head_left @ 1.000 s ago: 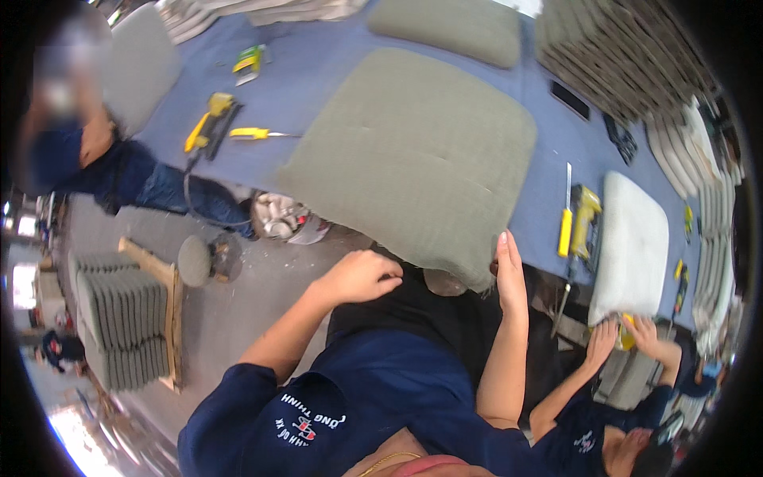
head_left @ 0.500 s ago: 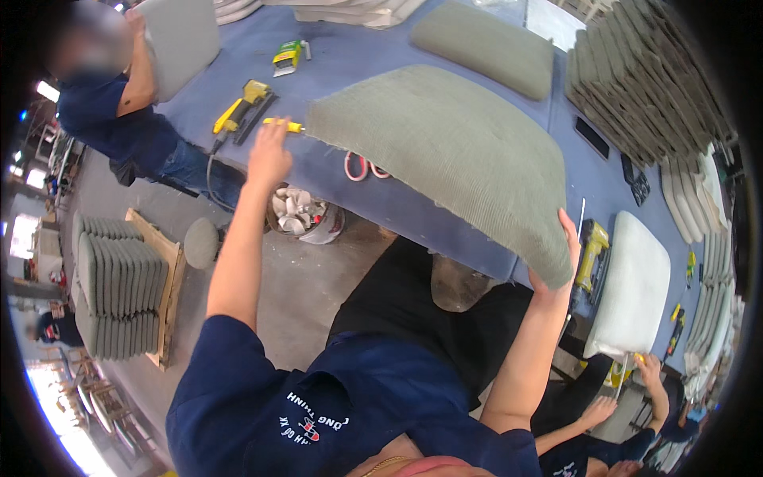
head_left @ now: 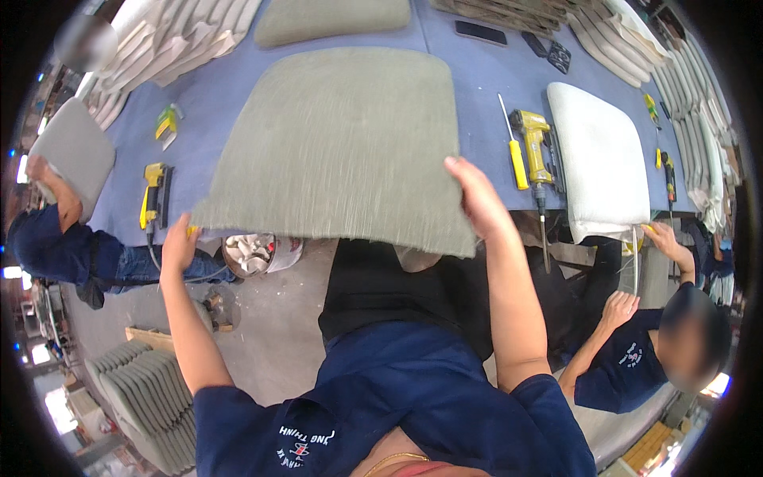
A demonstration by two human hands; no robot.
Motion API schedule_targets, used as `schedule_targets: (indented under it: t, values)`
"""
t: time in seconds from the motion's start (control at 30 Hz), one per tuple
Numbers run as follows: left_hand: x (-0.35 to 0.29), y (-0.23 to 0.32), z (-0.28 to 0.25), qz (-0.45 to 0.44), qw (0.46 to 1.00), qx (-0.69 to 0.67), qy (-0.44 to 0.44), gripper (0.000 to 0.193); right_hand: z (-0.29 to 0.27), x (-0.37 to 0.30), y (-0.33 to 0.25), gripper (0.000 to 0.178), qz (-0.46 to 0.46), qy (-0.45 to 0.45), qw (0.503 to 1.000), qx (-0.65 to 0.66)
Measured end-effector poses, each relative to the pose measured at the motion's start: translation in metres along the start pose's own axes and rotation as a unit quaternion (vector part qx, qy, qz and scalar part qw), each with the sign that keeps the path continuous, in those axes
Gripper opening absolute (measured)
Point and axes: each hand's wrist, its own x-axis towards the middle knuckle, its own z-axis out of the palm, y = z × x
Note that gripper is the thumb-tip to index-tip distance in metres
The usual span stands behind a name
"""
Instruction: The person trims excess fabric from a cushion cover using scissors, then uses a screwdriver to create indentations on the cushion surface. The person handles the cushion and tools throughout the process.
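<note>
A grey-green fabric seat cushion (head_left: 342, 143) lies in front of me across the table's near edge, its closest edge frayed with loose threads. My right hand (head_left: 483, 203) grips its right side near the front corner, thumb on top and the other fingers partly hidden. At the front left corner, my left hand (head_left: 180, 242) is closed round a yellow-handled tool (head_left: 192, 230). Only a bit of that handle shows; its shaft is hidden. Right of the cushion lie a yellow-handled screwdriver (head_left: 515, 151) and a yellow staple gun (head_left: 537, 151).
Another staple gun (head_left: 155, 195) and a small green-yellow box (head_left: 166, 126) lie on the blue table (head_left: 469, 79). A bucket of scraps (head_left: 250, 253) stands below. On the right, a co-worker's hands (head_left: 620, 306) work at a white cushion (head_left: 600, 159). A phone (head_left: 481, 32) lies farther back.
The cushion has turned and come nearer, and its frayed edge now faces me. My left hand has moved down and left with the yellow-handled tool. The red-handled scissors are out of sight.
</note>
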Motion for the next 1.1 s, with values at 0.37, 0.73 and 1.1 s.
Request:
schedule_targets:
  t: [0.37, 0.73, 1.1]
  values:
    - [-0.103, 0.055, -0.092, -0.159, 0.961, -0.223, 0.038, 0.022, -0.026, 0.041, 0.037, 0.019, -0.222, 0.218, 0.939, -0.148]
    - [-0.069, 0.283, -0.068, -0.109, 0.798, -0.590, 0.055, 0.023, -0.007, 0.047, 0.048, 0.014, -0.276, 0.274, 0.847, -0.361]
    - [-0.035, 0.193, -0.046, -0.156, 0.931, -0.305, 0.123, 0.045, -0.010, 0.047, 0.052, 0.014, -0.312, 0.266, 0.809, -0.421]
